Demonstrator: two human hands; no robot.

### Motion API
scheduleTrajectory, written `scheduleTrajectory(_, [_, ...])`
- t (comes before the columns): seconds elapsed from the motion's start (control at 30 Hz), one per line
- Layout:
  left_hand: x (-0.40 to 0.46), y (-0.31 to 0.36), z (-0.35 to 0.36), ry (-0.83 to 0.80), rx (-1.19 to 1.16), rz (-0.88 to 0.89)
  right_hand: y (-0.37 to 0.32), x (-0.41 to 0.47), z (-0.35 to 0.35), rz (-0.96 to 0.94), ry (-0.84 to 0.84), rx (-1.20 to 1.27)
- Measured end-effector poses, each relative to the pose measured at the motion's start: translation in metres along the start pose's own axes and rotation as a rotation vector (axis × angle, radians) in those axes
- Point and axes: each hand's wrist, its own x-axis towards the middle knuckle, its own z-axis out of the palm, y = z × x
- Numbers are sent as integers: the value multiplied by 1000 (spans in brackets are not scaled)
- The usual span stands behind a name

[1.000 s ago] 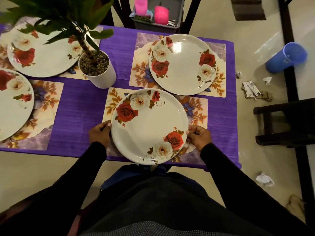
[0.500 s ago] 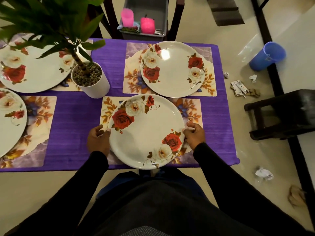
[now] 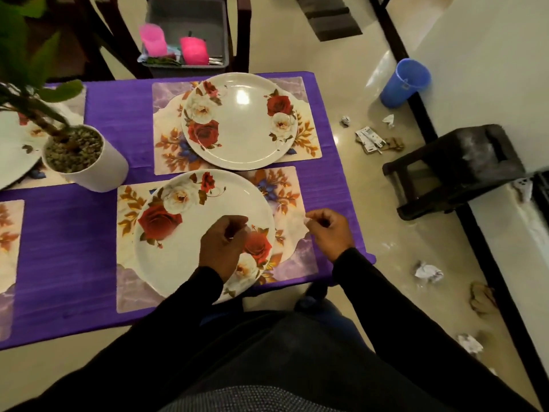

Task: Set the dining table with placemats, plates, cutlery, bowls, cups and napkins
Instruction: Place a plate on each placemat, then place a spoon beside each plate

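A potted plant (image 3: 84, 156) stood at the left on the purple surface (image 3: 65, 248). The rose-printed plate (image 3: 190, 233) lay on its placemat (image 3: 285, 263) near the front edge — both hands above it, touching nothing. The left hand (image 3: 222, 248) hung loosely curled over the plate; the right hand (image 3: 329, 230), fingers loosely curled, hovered by the surface's right edge — open floor beyond.

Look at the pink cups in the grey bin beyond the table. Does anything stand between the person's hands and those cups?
Yes. The far plate on its placemat lies between both hands and the pink cups in the grey bin. The left hand is over the near plate; the right hand is beside it.
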Motion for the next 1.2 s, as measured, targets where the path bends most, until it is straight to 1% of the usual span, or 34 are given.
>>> scheduleTrajectory(0.1, [2,18,42,-117,21,-21,7,10,-29,-3,-6,57])
scheduleTrajectory(0.2, [8,31,94,-174,65,-4,19,24,-68,-11,-52,98])
scheduleTrajectory(0.27, [11,40,133,-203,51,11,29,35,-99,-14,-97,118])
scheduleTrajectory(0.33, [14,53,175,-189,21,-19,38,50,-136,0,-150,123])
scheduleTrajectory(0.43, [20,77,235,-151,-26,-54,47,75,-192,30,-187,133])
scheduleTrajectory(0.5, [28,100,276,-165,-100,-79,52,93,-233,57,-182,140])
scheduleTrajectory(0.63, [47,148,333,-142,-220,-88,52,119,-308,56,-137,135])
scheduleTrajectory(0.77, [56,172,371,-154,-310,-116,39,142,-360,31,-104,124])
scheduleTrajectory(0.93, [61,192,403,-222,-281,-154,19,178,-389,10,-55,171])
scheduleTrajectory(1.07, [73,207,415,-199,-272,-191,4,208,-395,-11,-132,164])
scheduleTrajectory(1.2, [101,231,428,-142,-343,-228,-24,253,-401,-43,-197,165])
